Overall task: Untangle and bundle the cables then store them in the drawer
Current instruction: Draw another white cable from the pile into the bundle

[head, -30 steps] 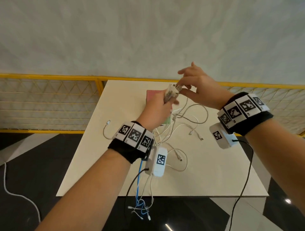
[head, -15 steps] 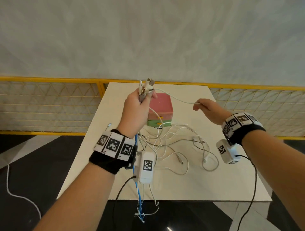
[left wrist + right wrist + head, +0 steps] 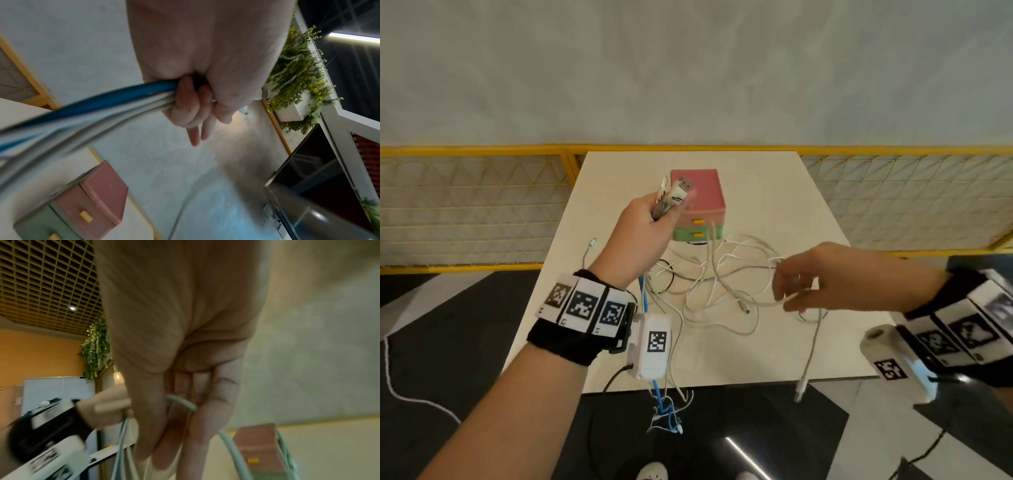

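Note:
My left hand (image 3: 650,222) is raised over the table and grips a bundle of cable ends (image 3: 674,192), their USB plugs sticking up. A blue cable (image 3: 643,291) and white ones hang from that fist (image 3: 195,104) down past the table's front edge. My right hand (image 3: 801,284) is lower, to the right, and pinches one white cable (image 3: 787,300), which curves across its fingers (image 3: 183,402). That cable's free plug (image 3: 799,394) dangles off the front edge. A tangle of white cables (image 3: 715,277) lies between the hands. The pink and green drawer box (image 3: 698,205) stands behind, drawers closed.
The cream table (image 3: 774,192) is small, with dark floor below its front edge. A loose white cable (image 3: 592,244) lies near the left edge, and a black cable (image 3: 667,274) sits in the tangle. A yellow mesh railing (image 3: 482,212) runs behind.
The hands were together at the plug ends. The right hand drew away to the right, then down and nearer along a white cable, while the left kept hold of the bundle.

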Motion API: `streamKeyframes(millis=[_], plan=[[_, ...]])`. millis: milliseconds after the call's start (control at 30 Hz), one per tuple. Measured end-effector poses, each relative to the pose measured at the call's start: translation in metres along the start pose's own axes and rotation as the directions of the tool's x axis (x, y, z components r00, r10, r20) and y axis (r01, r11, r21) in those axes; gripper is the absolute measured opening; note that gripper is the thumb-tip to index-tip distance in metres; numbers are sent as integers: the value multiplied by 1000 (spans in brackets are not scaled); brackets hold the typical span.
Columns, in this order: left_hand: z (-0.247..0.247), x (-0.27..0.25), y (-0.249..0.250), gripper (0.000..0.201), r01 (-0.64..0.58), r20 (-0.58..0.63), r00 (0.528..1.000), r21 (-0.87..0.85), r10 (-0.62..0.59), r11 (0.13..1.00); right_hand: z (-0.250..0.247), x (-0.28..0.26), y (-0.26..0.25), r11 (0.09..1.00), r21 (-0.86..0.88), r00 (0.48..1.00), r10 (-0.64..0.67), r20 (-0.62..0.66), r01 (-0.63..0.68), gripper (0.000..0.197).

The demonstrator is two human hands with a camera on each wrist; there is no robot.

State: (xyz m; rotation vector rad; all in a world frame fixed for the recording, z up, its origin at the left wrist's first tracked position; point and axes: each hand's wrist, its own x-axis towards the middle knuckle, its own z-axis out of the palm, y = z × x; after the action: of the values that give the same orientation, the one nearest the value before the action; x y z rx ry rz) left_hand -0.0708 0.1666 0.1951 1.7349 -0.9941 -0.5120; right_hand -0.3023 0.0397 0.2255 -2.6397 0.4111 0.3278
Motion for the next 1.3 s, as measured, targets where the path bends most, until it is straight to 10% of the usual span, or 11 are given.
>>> streamKeyframes(millis=[167, 400, 600, 967, 1300], plan=[[-1, -23, 17, 44, -40, 118, 992, -112, 53, 993, 40, -17, -8, 994, -107, 957, 56, 283, -27, 50], [8, -58, 51, 53, -193, 394, 885, -176, 249, 965, 43, -11, -31, 996, 72, 969, -40, -242, 59, 49], [20, -69, 71, 49, -256, 496, 824, -104, 273, 961, 47, -4, -77, 848, 436, 917, -133, -377, 302, 12], [14, -89, 85, 63, -175, 402, 892, -116, 208, 978, 61, -6, -87, 608, 701, 928, -222, -300, 372, 19], [10, -69, 78, 67, -193, 290, 922, -234, 258, 953, 80, -1, -70, 772, 624, 993, -77, -95, 119, 29]])
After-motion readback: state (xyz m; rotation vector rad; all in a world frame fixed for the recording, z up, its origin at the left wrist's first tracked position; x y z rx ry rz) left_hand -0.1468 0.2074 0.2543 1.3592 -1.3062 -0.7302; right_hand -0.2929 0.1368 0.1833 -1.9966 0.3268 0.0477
